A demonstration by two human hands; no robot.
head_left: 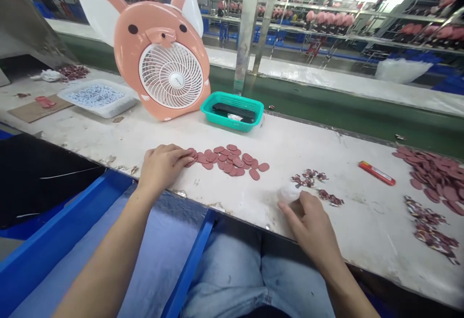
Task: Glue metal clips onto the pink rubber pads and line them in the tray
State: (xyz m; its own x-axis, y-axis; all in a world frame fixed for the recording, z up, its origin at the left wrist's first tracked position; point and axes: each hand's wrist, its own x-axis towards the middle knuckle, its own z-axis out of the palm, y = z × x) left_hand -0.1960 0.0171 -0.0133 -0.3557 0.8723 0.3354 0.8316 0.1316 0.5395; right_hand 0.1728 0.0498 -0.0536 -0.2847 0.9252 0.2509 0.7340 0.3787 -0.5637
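- Left hand loosely resting on pink discs, not clamped
- Right hand closed around a white wad
- I see a teal basket holding a black strip
- White tray full of blue-speckled bits

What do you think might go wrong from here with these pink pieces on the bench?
The left hand lies against the pink oval pieces, so a careless sweep might scatter them. The right hand has a white wad close to the small printed scraps, which it might snag or knock out of their group. The front edge of the bench is close to both hands, so loose pieces could perhaps drop off it.
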